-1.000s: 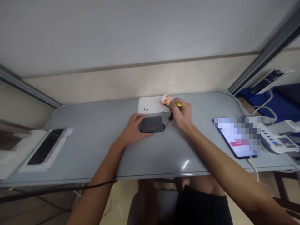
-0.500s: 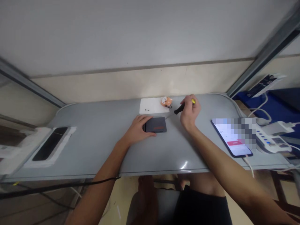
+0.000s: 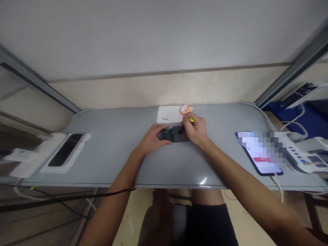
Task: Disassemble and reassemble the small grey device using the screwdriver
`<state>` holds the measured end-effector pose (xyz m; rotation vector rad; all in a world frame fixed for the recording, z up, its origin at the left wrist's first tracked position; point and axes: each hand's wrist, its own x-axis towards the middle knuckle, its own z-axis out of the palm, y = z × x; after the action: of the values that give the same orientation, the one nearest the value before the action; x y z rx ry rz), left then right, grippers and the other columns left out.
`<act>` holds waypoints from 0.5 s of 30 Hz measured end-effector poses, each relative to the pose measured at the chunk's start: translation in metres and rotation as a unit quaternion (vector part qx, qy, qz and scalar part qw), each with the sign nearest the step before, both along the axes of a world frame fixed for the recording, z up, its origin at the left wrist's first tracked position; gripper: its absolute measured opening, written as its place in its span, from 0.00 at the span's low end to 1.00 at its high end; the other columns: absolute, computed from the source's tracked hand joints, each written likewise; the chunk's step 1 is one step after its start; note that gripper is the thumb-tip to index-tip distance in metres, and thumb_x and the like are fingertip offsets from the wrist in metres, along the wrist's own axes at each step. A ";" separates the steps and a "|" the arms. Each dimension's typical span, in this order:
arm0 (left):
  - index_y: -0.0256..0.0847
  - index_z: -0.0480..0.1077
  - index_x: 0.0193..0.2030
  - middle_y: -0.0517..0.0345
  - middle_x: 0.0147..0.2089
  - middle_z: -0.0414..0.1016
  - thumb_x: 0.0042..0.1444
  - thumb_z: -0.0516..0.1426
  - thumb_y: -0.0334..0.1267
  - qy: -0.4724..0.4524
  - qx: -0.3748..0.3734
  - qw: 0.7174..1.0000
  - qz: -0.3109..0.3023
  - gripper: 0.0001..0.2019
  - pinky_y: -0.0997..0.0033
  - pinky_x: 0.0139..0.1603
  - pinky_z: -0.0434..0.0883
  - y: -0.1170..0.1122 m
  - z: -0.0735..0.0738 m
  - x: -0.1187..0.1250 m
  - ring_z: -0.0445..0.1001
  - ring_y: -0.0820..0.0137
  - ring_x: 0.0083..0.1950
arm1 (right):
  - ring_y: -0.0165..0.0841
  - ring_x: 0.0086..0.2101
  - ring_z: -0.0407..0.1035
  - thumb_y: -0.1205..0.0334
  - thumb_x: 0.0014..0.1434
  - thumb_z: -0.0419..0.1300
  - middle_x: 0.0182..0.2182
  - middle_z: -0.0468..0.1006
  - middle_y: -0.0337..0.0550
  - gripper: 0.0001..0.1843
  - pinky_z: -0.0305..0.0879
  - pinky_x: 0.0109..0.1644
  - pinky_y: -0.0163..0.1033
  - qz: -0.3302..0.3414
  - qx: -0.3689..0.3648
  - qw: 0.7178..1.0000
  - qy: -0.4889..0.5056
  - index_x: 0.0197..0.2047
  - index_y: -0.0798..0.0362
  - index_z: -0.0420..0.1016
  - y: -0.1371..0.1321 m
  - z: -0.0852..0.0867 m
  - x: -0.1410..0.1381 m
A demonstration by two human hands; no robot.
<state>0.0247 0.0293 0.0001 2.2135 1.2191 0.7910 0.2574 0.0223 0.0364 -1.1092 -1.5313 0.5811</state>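
A small dark grey electronics case (image 3: 176, 138) lies flat on the grey desk. At its left part, a green circuit board (image 3: 167, 131) shows inside the dark housing, while the grey cover sits shifted to the right. My left hand (image 3: 154, 138) is closed around the left end, thumb on the near edge and fingers on the far edge. A screwdriver with a black handle and yellow end cap (image 3: 191, 120) is in my right hand (image 3: 196, 129), held over the cover. Its tip is hidden, so I cannot tell whether it touches.
Behind the case lies a white paper (image 3: 169, 114) with a few tiny black screws (image 3: 165, 119) and an orange-and-white animal trinket (image 3: 186, 109). A dark phone (image 3: 66, 150) lies left; a lit, plugged-in phone (image 3: 266, 160) and white power strip (image 3: 299, 157) are right.
My right hand has come left with the screwdriver onto the case. The cover has shifted right, exposing the circuit board. My left hand still grips the left end.
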 end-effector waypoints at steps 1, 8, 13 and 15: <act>0.49 0.73 0.63 0.50 0.63 0.76 0.51 0.74 0.46 -0.001 0.004 1.000 0.003 0.33 0.47 0.71 0.67 0.000 -0.001 0.000 0.72 0.56 0.66 | 0.28 0.23 0.59 0.54 0.68 0.54 0.19 0.65 0.33 0.18 0.55 0.31 0.37 -0.012 -0.002 1.000 0.008 0.26 0.50 0.66 0.002 0.002 0.004; 0.47 0.74 0.59 0.51 0.59 0.77 0.57 0.71 0.45 -0.003 0.035 0.999 -0.002 0.24 0.49 0.69 0.69 0.000 -0.003 -0.001 0.74 0.58 0.63 | 0.29 0.25 0.59 0.60 0.61 0.54 0.19 0.63 0.34 0.15 0.53 0.32 0.37 -0.084 0.013 0.995 0.057 0.22 0.51 0.66 0.019 0.010 0.032; 0.47 0.74 0.58 0.51 0.58 0.77 0.59 0.70 0.45 0.008 0.042 0.999 -0.016 0.22 0.49 0.69 0.69 0.000 -0.003 -0.002 0.73 0.58 0.62 | 0.29 0.25 0.57 0.59 0.61 0.54 0.19 0.63 0.34 0.16 0.53 0.31 0.37 -0.126 0.015 0.989 0.078 0.22 0.51 0.67 0.028 0.009 0.047; 0.48 0.75 0.58 0.51 0.59 0.76 0.59 0.70 0.45 0.021 0.037 0.999 -0.014 0.22 0.48 0.70 0.68 -0.001 -0.001 -0.002 0.72 0.57 0.63 | 0.29 0.25 0.58 0.58 0.64 0.54 0.20 0.63 0.34 0.18 0.54 0.31 0.37 -0.153 0.025 0.983 0.099 0.22 0.50 0.67 0.028 0.009 0.046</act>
<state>0.0230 0.0284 -0.0012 2.3122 1.1943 0.7942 0.3037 0.0503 0.0458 -1.1835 -1.1697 0.4259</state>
